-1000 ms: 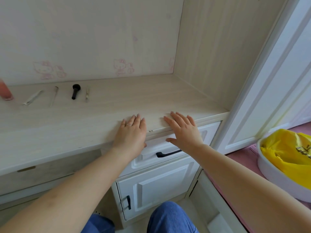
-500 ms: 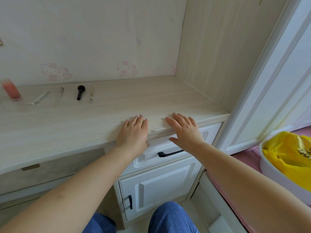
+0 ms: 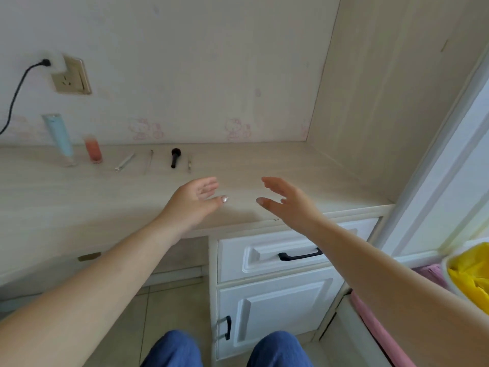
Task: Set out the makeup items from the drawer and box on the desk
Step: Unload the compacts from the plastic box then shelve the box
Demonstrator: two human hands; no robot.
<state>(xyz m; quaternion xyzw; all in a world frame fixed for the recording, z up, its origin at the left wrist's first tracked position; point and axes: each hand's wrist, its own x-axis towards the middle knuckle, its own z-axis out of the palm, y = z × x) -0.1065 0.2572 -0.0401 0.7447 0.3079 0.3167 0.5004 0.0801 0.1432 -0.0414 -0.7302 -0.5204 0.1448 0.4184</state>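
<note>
- My left hand (image 3: 194,198) and right hand (image 3: 287,201) hang over the desk (image 3: 79,205), palms facing each other, fingers spread loose, holding nothing.
- Along the back of the desk: a pale blue tube (image 3: 58,135) leaning on the wall, a pink bottle (image 3: 93,151) too blurred to read, a white stick (image 3: 125,162), a thin metal tool (image 3: 149,161), a black brush (image 3: 175,157), and a small pale stick (image 3: 189,163) I cannot identify.
- The white drawer (image 3: 288,250) below is closed; my right forearm covers part of its black handle (image 3: 299,256).
- The yellow bag (image 3: 469,274) is cut off by the right edge.
</note>
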